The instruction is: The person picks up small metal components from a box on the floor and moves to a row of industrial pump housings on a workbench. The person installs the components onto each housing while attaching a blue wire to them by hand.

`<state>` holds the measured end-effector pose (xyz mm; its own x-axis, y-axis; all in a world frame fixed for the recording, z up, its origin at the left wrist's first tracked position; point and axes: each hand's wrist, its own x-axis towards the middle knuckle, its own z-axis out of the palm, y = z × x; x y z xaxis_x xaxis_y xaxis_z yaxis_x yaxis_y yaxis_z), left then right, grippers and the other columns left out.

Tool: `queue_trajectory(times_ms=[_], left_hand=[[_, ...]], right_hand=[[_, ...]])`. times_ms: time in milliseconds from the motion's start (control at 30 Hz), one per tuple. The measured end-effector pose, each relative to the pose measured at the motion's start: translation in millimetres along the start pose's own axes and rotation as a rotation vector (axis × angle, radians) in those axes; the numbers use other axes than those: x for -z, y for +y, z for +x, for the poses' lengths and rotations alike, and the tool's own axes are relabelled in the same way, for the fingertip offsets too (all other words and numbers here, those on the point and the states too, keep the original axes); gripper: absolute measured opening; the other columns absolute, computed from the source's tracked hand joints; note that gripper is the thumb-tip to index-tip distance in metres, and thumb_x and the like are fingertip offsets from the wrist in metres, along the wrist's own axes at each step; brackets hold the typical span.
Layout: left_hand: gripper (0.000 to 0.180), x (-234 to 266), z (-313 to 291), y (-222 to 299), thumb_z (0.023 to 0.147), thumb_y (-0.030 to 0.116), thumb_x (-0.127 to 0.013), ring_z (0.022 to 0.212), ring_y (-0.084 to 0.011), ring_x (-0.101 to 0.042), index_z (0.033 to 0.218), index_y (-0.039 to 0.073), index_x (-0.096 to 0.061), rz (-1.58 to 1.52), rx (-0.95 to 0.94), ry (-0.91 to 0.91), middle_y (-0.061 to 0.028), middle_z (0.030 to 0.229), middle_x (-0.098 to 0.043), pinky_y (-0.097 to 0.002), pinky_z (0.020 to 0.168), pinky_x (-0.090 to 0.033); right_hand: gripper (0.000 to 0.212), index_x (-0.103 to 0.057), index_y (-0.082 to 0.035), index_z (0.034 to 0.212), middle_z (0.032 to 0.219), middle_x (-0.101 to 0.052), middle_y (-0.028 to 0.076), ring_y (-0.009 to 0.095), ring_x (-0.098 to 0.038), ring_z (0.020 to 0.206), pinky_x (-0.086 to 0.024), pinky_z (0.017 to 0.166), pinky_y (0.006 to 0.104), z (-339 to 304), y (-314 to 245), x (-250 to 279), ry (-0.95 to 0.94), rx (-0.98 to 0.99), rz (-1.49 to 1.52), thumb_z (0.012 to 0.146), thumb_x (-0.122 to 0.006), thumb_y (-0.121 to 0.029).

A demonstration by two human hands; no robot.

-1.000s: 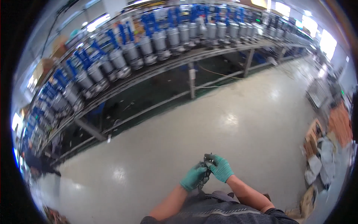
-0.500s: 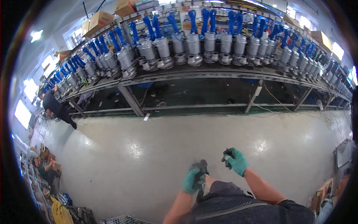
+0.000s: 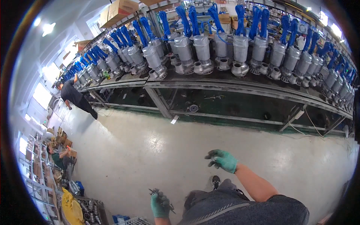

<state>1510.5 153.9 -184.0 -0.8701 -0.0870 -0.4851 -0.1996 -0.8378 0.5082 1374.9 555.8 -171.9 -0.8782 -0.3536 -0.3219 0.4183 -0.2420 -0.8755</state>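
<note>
My left hand (image 3: 160, 204), in a green glove with dark fingers, is low over the floor near a wire basket (image 3: 135, 221). Its fingers are closed around some small dark metal pieces (image 3: 153, 191) that poke out past the glove; their kind is too small to make out. In a matching glove, my right hand (image 3: 223, 160) reaches forward above the floor, fingers apart and nothing in them. Beyond both hands, silver motor pumps (image 3: 203, 48) with bundled blue cables stand in a row on a long metal bench (image 3: 225, 85), touched by neither hand.
A person in dark clothes (image 3: 77, 95) bends by the bench at far left; another person (image 3: 60, 159) sits lower left beside cardboard boxes and shelving (image 3: 35, 183). A yellow cloth (image 3: 71, 208) lies next to a crate of metal parts (image 3: 91, 212). My shoe (image 3: 215, 182) shows on the floor.
The view has swung left, so the bench and pumps sit further right. My left hand has moved left and lower, away from my body. My right hand's fingers have spread.
</note>
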Motion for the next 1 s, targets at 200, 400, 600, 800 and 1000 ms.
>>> queue_trajectory(times_ms=[200, 400, 600, 800, 1000], left_hand=[[0.021, -49, 98, 23, 0.094, 0.023, -0.058, 0.060, -0.0125, -0.056, 0.114, 0.017, -0.062, -0.112, 0.007, -0.024, -0.0013, 0.085, -0.065, -0.0248, 0.039, -0.042], [0.018, -94, 270, 58, 0.094, 0.022, -0.063, 0.053, -0.0090, -0.045, 0.110, 0.014, -0.061, -0.076, 0.118, -0.040, 0.0012, 0.078, -0.058, -0.0218, 0.040, -0.035], [0.022, -233, 401, 133, 0.094, 0.021, -0.066, 0.062, -0.0139, -0.056, 0.113, 0.012, -0.060, 0.118, 0.080, -0.222, -0.0033, 0.085, -0.063, -0.0245, 0.046, -0.043], [0.013, -302, 525, 186, 0.095, 0.021, -0.065, 0.060, -0.0111, -0.055, 0.103, 0.014, -0.059, 0.161, 0.128, -0.265, -0.0014, 0.084, -0.062, -0.0208, 0.043, -0.042], [0.017, -352, 634, 218, 0.091, 0.022, -0.068, 0.062, -0.0127, -0.056, 0.103, 0.012, -0.060, 0.169, 0.054, -0.250, -0.0023, 0.087, -0.064, -0.0245, 0.044, -0.043]], right_hand=[[0.034, -0.061, -0.005, 0.131, 0.125, -0.068, 0.009, 0.017, -0.069, 0.094, -0.055, 0.079, 0.0320, 101, -58, -32, -0.049, -0.118, -0.355, 0.100, -0.055, -0.019], [0.032, -0.066, -0.013, 0.128, 0.119, -0.070, 0.006, 0.016, -0.065, 0.092, -0.055, 0.082, 0.0318, 184, -66, 6, 0.353, 0.035, -0.850, 0.097, -0.059, -0.014], [0.023, -0.070, -0.008, 0.117, 0.096, -0.068, 0.003, 0.012, -0.060, 0.074, -0.053, 0.066, 0.0288, 218, -114, 46, 0.847, 0.222, -0.516, 0.095, -0.065, -0.012], [0.021, -0.071, -0.005, 0.114, 0.097, -0.067, 0.003, 0.012, -0.060, 0.078, -0.052, 0.065, 0.0270, 280, -151, 38, 1.045, 0.243, -0.427, 0.094, -0.065, -0.007], [0.025, -0.065, 0.002, 0.119, 0.096, -0.067, 0.005, 0.013, -0.061, 0.081, -0.053, 0.072, 0.0290, 362, -165, 77, 0.952, 0.281, -0.241, 0.095, -0.063, -0.004]])
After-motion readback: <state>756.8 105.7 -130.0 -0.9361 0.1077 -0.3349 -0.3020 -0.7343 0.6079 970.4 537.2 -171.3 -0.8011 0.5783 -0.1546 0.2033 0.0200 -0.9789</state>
